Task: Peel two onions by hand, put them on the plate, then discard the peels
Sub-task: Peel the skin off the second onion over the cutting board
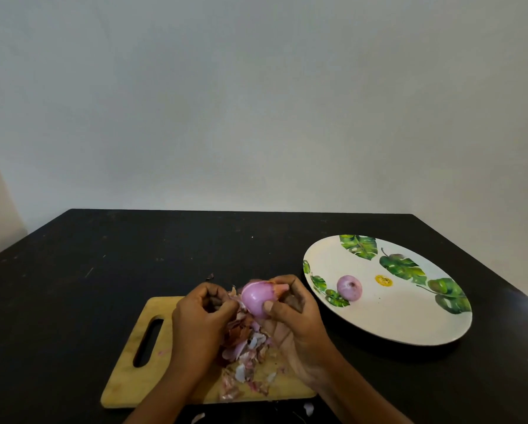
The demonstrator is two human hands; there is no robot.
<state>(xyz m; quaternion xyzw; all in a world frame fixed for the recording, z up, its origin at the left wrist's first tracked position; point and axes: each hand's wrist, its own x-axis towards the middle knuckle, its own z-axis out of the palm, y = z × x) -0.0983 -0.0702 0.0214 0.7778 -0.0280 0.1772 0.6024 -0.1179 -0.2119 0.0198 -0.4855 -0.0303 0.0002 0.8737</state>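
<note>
Nearest, papery pink-and-brown onion peels (245,356) lie heaped on a pale wooden cutting board (125,384). Just above, the right hand (295,322) grips a glossy purple, partly peeled onion (254,298), and the left hand (200,316) pinches peels beside it. Farther right, a smaller peeled purple onion (349,288) sits on the round white leaf-printed plate (409,319) on the black table (103,249).

left hand (200,316) bare, right hand (293,319) bare, forearms (165,393) uncovered to frame edge, short plain thumbnail (268,306)
</note>
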